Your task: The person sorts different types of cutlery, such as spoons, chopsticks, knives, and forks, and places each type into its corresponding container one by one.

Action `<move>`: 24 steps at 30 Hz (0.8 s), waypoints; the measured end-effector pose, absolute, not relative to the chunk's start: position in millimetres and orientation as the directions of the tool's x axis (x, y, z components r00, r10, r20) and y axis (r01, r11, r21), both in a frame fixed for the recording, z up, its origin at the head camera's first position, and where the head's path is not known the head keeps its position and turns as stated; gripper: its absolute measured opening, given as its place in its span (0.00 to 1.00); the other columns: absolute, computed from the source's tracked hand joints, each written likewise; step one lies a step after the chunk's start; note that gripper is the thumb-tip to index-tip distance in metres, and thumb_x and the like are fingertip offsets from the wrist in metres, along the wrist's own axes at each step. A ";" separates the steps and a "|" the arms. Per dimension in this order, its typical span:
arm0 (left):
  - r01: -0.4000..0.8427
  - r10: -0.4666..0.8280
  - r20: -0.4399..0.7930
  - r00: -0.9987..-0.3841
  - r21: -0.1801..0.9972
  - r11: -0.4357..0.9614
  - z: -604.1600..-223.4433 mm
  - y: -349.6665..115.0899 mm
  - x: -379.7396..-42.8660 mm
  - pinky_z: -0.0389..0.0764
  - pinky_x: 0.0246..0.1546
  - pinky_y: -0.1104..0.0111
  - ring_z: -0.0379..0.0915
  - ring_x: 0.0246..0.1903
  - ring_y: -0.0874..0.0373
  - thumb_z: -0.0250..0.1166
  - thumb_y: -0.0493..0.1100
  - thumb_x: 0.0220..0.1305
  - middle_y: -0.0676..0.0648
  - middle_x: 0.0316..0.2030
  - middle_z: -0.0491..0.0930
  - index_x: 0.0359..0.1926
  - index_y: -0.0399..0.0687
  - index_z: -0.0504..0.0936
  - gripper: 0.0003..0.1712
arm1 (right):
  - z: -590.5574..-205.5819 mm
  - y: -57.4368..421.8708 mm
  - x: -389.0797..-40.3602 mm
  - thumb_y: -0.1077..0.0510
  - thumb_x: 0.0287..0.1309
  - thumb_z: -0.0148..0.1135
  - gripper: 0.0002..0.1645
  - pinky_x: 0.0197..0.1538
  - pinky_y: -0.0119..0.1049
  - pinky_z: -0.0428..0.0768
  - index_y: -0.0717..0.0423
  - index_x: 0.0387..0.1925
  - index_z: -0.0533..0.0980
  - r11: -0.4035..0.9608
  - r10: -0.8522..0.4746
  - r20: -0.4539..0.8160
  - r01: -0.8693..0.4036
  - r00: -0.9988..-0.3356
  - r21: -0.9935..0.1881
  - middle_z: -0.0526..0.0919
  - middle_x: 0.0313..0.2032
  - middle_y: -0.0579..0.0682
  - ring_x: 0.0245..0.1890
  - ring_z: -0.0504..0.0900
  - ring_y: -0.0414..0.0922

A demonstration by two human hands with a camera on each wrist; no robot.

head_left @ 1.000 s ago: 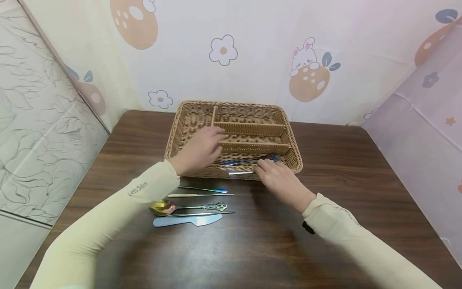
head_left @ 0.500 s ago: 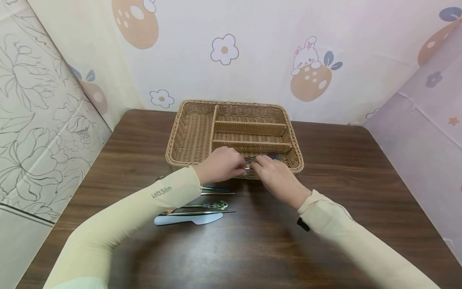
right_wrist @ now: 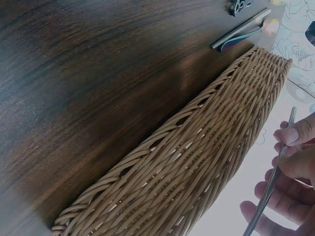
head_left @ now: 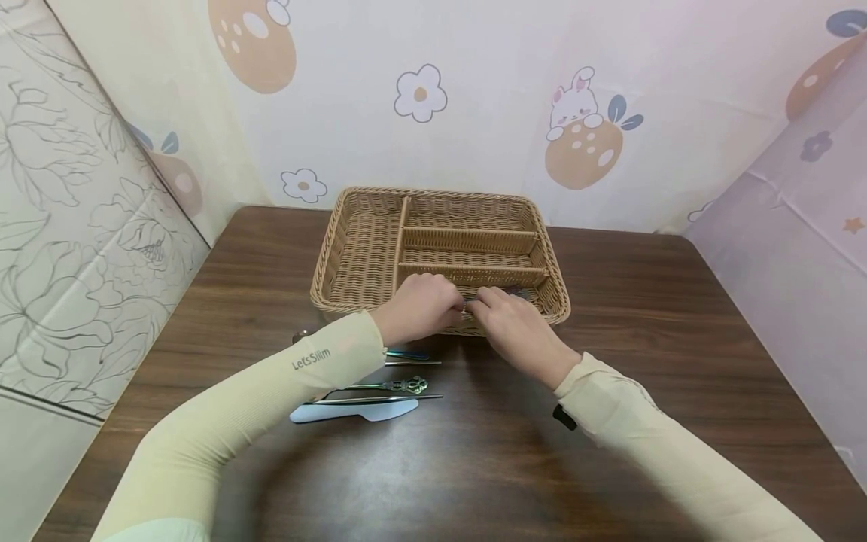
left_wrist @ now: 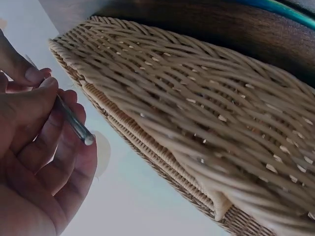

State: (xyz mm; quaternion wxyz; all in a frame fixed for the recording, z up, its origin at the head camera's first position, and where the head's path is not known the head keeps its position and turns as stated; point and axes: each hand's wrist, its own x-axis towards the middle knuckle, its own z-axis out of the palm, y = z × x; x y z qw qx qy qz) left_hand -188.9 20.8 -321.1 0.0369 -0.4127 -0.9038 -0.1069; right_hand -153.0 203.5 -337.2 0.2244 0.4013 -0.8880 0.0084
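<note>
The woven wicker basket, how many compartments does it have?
4. The woven wicker basket has one long compartment on its left side and three stacked on the right: far, middle and near, partly hidden by both hands.

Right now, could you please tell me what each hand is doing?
Left hand: pinches a thin metal utensil over the wicker basket.
Right hand: holds the same utensil.
</note>
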 end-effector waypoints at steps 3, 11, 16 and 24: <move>0.737 0.722 0.145 -0.676 0.148 0.660 -317.0 19.4 -191.2 0.78 0.23 0.62 0.70 0.21 0.60 0.65 0.42 0.61 0.55 0.20 0.77 0.24 0.51 0.84 0.09 | -333.4 205.1 -154.7 0.67 0.54 0.63 0.06 0.29 0.42 0.77 0.63 0.36 0.78 0.678 -0.695 0.439 -0.722 -0.569 0.139 0.75 0.31 0.52 0.31 0.76 0.50; 0.696 0.682 0.143 -0.718 0.163 0.699 -305.3 3.5 -200.2 0.82 0.33 0.63 0.79 0.32 0.57 0.63 0.40 0.64 0.51 0.32 0.84 0.35 0.48 0.87 0.06 | -318.1 227.5 -166.2 0.62 0.57 0.61 0.13 0.41 0.49 0.79 0.66 0.41 0.79 0.707 -0.637 0.513 -0.701 -0.575 0.094 0.79 0.37 0.56 0.38 0.78 0.54; 0.668 0.650 0.153 -0.744 0.189 0.720 -299.6 -2.2 -207.1 0.82 0.33 0.62 0.80 0.30 0.57 0.63 0.41 0.65 0.51 0.31 0.85 0.35 0.46 0.87 0.07 | -317.7 251.1 -178.9 0.64 0.57 0.58 0.12 0.40 0.51 0.79 0.69 0.41 0.78 0.776 -0.554 0.522 -0.629 -0.649 0.041 0.81 0.38 0.59 0.38 0.79 0.56; 0.648 0.629 0.157 -0.762 0.218 0.730 -289.8 -0.9 -211.8 0.81 0.32 0.63 0.79 0.28 0.59 0.63 0.40 0.64 0.51 0.30 0.85 0.35 0.46 0.88 0.07 | -334.0 283.7 -191.7 0.63 0.62 0.52 0.21 0.54 0.59 0.72 0.72 0.54 0.72 0.914 -0.311 0.294 -0.369 -0.904 -0.168 0.73 0.54 0.68 0.54 0.71 0.63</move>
